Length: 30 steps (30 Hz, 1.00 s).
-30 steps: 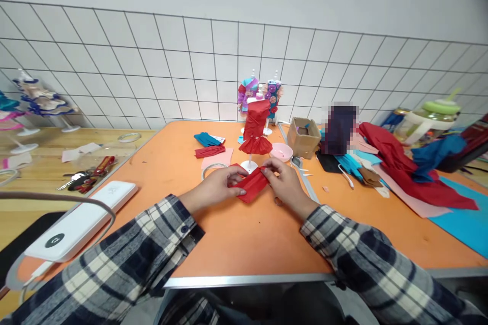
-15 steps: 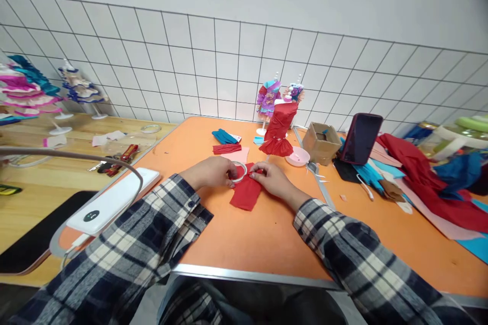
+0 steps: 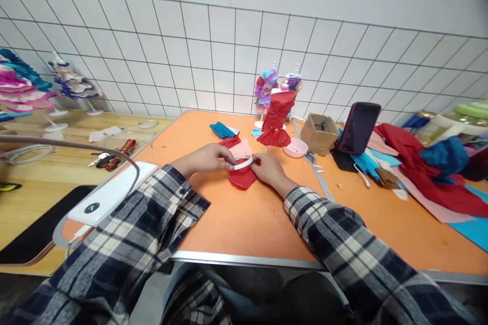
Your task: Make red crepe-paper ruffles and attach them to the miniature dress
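Centrally, on the orange desk [image 3: 236, 228]: one red sheet [image 3: 243, 180], lying below the hands. Left hand [image 3: 214, 157]: thumb and fingers closed on a white ring [image 3: 244, 165], tilted over the sheet. Right hand [image 3: 270, 168]: fingers curled nearly together, pinching red material beside the ring. Beyond: red-dressed mannequin [image 3: 280, 111], pink bowl [image 3: 296, 148], box [image 3: 318, 137].

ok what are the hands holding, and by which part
The left hand holds a white ring by its left side; the right hand pinches red material, apparently near its far edge.
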Motion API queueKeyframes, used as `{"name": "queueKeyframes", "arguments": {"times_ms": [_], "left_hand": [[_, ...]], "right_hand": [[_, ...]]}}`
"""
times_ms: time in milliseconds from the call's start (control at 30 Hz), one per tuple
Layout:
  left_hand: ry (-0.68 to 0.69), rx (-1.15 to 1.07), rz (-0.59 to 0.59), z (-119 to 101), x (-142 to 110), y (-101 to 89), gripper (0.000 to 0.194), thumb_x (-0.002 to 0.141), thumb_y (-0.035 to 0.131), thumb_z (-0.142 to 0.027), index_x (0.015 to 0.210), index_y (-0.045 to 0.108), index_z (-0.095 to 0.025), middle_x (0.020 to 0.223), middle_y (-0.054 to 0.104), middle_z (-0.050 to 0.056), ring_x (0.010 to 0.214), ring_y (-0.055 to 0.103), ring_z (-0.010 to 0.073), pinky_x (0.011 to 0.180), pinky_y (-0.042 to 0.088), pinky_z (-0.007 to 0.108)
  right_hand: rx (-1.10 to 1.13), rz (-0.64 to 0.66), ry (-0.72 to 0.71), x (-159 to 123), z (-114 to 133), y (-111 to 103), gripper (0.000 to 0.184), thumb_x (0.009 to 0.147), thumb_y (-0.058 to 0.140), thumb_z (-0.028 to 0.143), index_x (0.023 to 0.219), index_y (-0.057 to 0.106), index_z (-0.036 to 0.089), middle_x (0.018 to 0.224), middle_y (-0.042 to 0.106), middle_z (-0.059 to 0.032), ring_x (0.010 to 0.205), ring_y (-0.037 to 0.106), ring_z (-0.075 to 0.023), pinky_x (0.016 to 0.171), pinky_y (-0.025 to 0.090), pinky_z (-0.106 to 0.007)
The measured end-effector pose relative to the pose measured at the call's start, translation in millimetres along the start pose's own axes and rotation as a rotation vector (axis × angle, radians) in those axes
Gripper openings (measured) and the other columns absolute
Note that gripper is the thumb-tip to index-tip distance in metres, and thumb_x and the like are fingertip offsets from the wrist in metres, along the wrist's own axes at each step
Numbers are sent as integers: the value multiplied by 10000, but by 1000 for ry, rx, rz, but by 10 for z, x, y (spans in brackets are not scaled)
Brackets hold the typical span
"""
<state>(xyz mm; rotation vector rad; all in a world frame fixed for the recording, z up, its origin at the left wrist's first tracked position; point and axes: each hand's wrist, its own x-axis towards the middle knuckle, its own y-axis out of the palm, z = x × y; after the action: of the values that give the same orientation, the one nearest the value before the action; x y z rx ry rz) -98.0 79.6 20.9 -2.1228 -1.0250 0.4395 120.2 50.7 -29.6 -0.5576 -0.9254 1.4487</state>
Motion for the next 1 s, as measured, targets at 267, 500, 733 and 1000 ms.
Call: {"name": "queueKeyframes", "arguments": {"times_ms": [267,500,733,1000], "left_hand": [[7,384,156,7,33,79,153,640,666,-224,730,776,-281,772,760,-5,699,642,197,669,434,271],[39,371,171,9,46,101,131,670,675,-286,756,773,-267,817,751,19,732,640,202,691,435,267],[-102,492,-587,219,72,-57,460,911,413,-502,918,733,-173,937,733,95,903,619,247,841,420,330],[-247,604,-620,530,327,-41,465,872,455,-531,1022,743,-198,1057,730,140,1008,608,326,811,392,378]], "right_hand": [[53,-26,38,21,-17,7,98,797,598,219,793,689,184,847,723,-36,776,621,-167,681,436,-257],[131,-110,1,-60,34,-75,199,783,640,184,973,698,189,1019,717,-48,930,633,-172,839,465,-276],[78,-75,-76,-423,-57,-448,194,855,537,273,917,713,221,782,697,-14,691,597,-153,609,392,-260],[-141,194,-277,-564,-494,-656,190,865,555,251,1006,681,235,876,710,-30,797,625,-183,637,356,-265]]}}
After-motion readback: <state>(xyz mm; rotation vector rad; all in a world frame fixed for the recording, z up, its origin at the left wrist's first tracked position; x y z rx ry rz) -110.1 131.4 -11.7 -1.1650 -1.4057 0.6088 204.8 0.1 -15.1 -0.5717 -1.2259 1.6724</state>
